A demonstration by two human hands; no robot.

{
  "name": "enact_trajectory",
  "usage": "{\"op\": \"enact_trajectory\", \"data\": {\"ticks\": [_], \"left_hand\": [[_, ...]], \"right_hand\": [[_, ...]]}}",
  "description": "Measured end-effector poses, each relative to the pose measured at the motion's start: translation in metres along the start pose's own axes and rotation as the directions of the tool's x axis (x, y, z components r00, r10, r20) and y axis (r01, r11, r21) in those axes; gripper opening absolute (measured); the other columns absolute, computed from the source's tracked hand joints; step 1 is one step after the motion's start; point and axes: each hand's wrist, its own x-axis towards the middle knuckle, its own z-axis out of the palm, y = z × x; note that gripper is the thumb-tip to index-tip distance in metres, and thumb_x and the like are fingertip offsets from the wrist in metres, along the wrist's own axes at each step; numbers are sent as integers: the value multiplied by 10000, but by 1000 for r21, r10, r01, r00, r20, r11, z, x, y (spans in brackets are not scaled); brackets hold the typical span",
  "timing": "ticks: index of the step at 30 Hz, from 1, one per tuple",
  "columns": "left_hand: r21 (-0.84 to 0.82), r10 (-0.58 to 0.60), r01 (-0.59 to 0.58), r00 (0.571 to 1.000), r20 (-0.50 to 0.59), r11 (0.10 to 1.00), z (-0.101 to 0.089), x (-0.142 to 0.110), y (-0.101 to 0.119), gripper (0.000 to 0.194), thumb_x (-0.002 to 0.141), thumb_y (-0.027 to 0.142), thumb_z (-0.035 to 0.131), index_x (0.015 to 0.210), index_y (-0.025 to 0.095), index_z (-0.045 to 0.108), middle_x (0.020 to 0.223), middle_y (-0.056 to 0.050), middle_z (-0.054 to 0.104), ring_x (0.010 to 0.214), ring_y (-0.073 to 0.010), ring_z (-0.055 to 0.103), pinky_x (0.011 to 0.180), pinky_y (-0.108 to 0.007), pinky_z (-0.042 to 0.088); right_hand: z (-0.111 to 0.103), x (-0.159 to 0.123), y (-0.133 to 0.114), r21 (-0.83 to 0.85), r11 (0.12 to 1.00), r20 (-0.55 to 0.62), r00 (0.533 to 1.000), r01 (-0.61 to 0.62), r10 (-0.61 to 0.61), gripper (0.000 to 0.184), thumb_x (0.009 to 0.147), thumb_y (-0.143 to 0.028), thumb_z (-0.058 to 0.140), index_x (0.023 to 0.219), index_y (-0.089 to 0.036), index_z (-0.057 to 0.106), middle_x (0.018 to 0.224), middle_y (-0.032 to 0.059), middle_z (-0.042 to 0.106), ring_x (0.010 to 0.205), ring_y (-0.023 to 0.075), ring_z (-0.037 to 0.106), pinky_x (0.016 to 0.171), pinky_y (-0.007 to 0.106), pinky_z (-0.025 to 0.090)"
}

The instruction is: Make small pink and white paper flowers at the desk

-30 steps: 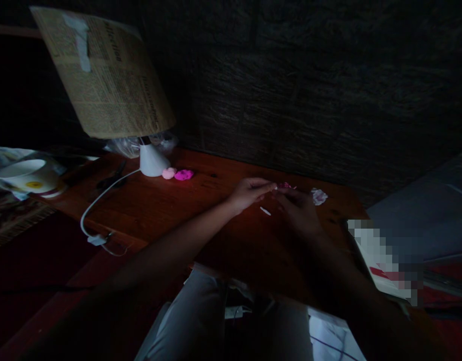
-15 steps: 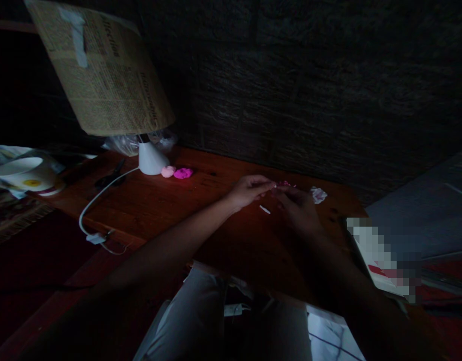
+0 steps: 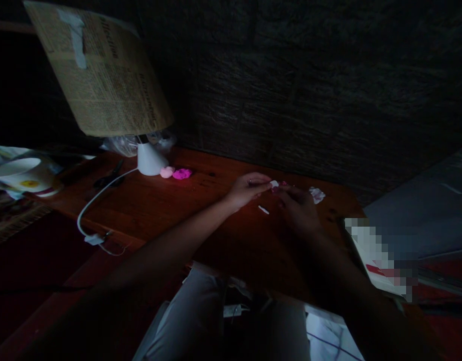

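Observation:
A small white piece of what looks like modelling clay (image 3: 274, 184) is pinched between the fingertips of my left hand (image 3: 248, 191) and my right hand (image 3: 299, 204). Both hands are closed, and their tips almost meet around it. Just below lies a thin white strip (image 3: 263, 209) on the wooden table. Small pink bits (image 3: 284, 183) show behind my right fingers, partly hidden. To the right of that hand rests a crumpled, petal-like white and pink piece (image 3: 317, 195).
A lamp (image 3: 150, 159) with a newspaper shade stands left; beside its base sit a pale pink lump (image 3: 167, 172) and a magenta lump (image 3: 182, 173). Dark scissors (image 3: 109, 179), a cord (image 3: 91, 200) and a white cup (image 3: 27, 175) are farther left. A book-like object (image 3: 377, 260) lies right.
More of the white piece now shows between my fingertips, turned with a broader face toward me. Both hands stay in nearly the same place.

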Motion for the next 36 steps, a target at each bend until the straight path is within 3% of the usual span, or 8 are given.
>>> {"op": "enact_trajectory", "data": {"ticks": [9, 17, 23, 28, 36], "left_hand": [[-31, 24, -25, 1000, -16, 999, 1, -1, 2, 403, 633, 323, 838, 950, 137, 674, 805, -22, 719, 563, -49, 514, 549, -200, 344], [-24, 13, -13, 1000, -8, 1000, 1, -2, 1, 442, 625, 352, 849, 976, 142, 681, 811, -31, 727, 559, -45, 501, 541, -200, 333], [-43, 30, -31, 999, -37, 999, 3, -2, 4, 445, 610, 346, 861, 955, 137, 673, 793, -26, 728, 559, -49, 509, 540, -198, 343], [-72, 15, -18, 999, -32, 997, 2, -2, 3, 419, 615, 301, 856, 951, 134, 670, 774, -14, 716, 564, -50, 518, 546, -195, 347], [-28, -4, 3, 998, -59, 1000, 1, -1, 1, 397, 655, 311, 832, 985, 142, 690, 851, -38, 730, 594, -51, 529, 558, -192, 354]], "right_hand": [[2, -2, -4, 4, 1000, -5, 1000, 22, -22, 403, 642, -546, 805, 821, -189, 751, 869, 41, 709, 682, 142, 554, 571, 257, 435], [-2, -2, -5, -13, 995, 61, 994, 97, -96, 377, 691, -557, 767, 796, -196, 735, 718, 9, 652, 621, 137, 537, 591, 277, 446], [2, -2, -7, 45, 998, -8, 999, 51, -51, 391, 638, -545, 808, 763, -182, 735, 714, 17, 672, 615, 137, 562, 600, 282, 455], [3, -3, -7, 56, 998, 6, 1000, 17, -17, 462, 644, -534, 821, 958, -200, 761, 882, 44, 738, 666, 137, 588, 612, 274, 472], [2, -1, -3, 46, 999, -11, 1000, 9, -9, 439, 633, -561, 818, 886, -205, 776, 856, 37, 730, 627, 129, 550, 586, 279, 446]]}}
